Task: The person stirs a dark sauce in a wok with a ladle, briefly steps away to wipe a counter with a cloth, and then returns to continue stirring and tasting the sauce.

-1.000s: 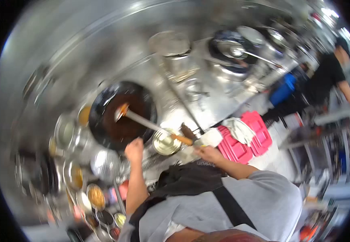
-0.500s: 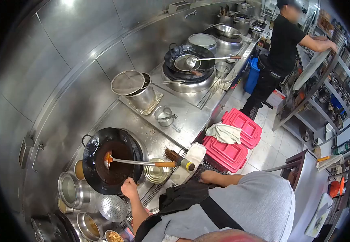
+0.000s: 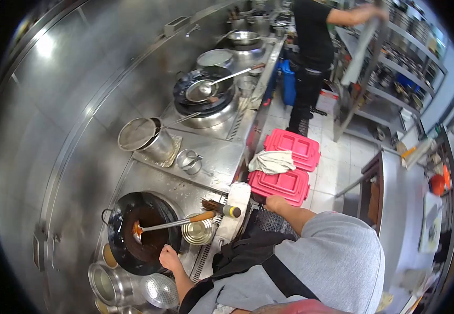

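Note:
A black wok [image 3: 118, 246] holding dark liquid sits on the near burner. My left hand [image 3: 169, 257] is closed at its right rim, where the second ear handle is hidden. A ladle [image 3: 167, 225] rests in the wok with reddish sauce in its bowl; its wooden handle lies over an open tin [image 3: 197, 232]. My right hand [image 3: 275, 203] is low beside the stove front, near a pink lidded box [image 3: 282, 186]; its fingertips are hidden against something dark. A brush [image 3: 222, 208] lies near a folded cloth [image 3: 238, 198].
Another wok [image 3: 227, 107] with a strainer and ladle stands farther along the stove. A pot [image 3: 159, 146] bears a round strainer. Metal pots and a perforated ladle [image 3: 160, 291] sit at lower left. A co-worker [image 3: 313, 47] stands in the aisle by metal shelves [image 3: 394, 78].
The view has turned, shifting the far stove leftward. The ladle's handle now slants upward to the right. The co-worker's arm has moved and blurs beside the upright panel.

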Demonstrator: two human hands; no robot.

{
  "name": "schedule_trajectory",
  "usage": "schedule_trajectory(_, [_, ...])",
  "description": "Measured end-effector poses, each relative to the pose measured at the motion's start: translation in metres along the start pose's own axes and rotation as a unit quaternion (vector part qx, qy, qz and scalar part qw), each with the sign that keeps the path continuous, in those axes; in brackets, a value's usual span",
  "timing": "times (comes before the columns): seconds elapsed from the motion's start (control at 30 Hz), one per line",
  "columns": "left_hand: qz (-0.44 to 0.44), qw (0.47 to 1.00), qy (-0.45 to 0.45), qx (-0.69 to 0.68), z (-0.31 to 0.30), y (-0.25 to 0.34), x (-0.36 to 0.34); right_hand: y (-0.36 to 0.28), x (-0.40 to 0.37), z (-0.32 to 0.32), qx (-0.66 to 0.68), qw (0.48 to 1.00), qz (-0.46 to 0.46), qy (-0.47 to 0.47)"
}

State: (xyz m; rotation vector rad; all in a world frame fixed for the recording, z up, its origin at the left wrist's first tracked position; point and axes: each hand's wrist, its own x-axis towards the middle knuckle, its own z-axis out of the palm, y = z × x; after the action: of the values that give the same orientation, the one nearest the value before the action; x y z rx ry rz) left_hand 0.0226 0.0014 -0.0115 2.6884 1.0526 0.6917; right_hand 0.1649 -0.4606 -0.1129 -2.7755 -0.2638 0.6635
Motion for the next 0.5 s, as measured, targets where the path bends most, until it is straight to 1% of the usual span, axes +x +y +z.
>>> schedule_trajectory(0.03, [0.017, 1.000, -0.005, -0.001, 0.000, 0.000, -0.001, -0.006, -0.011, 0.003, 0.012, 1.000, 0.013, 0.003])
schedule_trajectory(0.07, [0.015, 1.000, -0.013, -0.006, -0.001, -0.001, 0.000, -0.014, -0.026, 0.006, 0.031, 0.999, 0.023, -0.001])
schedule_trajectory(0.13, [0.026, 0.999, -0.025, -0.003, -0.008, 0.000, 0.000, -0.033, -0.076, 0.002, 0.070, 0.996, 0.047, -0.013])
schedule_trajectory(0.17, [0.039, 0.999, -0.032, -0.003, -0.009, -0.001, 0.003, -0.029, -0.087, 0.026, 0.078, 0.995, 0.058, -0.013])
schedule_trajectory(0.2, [0.030, 0.999, -0.036, -0.023, -0.008, -0.002, 0.005, -0.018, -0.101, 0.064, 0.071, 0.995, 0.061, -0.022])
schedule_trajectory(0.23, [0.018, 0.998, -0.045, -0.043, -0.006, -0.005, 0.002, -0.018, -0.121, 0.079, 0.061, 0.995, 0.066, -0.034])
schedule_trajectory(0.27, [0.052, 0.997, -0.045, -0.033, -0.005, -0.016, 0.001, -0.016, -0.143, 0.094, 0.061, 0.994, 0.081, -0.045])
schedule_trajectory(0.3, [0.087, 0.995, -0.047, -0.031, -0.007, -0.010, 0.003, -0.015, -0.170, 0.087, 0.042, 0.993, 0.068, -0.081])
schedule_trajectory(0.33, [0.041, 0.994, -0.090, -0.036, -0.012, -0.006, 0.001, -0.016, -0.196, 0.087, 0.030, 0.991, 0.056, -0.121])
schedule_trajectory(0.37, [0.052, 0.992, -0.107, -0.035, -0.016, -0.007, -0.004, -0.012, -0.211, 0.089, 0.037, 0.988, 0.073, -0.129])
schedule_trajectory(0.43, [0.035, 0.994, -0.075, -0.064, -0.018, -0.001, -0.002, -0.001, -0.232, 0.085, 0.051, 0.977, 0.141, -0.151])
schedule_trajectory(0.47, [0.062, 0.994, -0.064, -0.067, -0.009, -0.009, 0.000, 0.010, -0.237, 0.094, 0.048, 0.981, 0.153, -0.105])
schedule_trajectory(0.5, [0.092, 0.990, -0.076, -0.071, -0.002, -0.017, 0.002, 0.021, -0.244, 0.103, 0.045, 0.983, 0.168, -0.057])
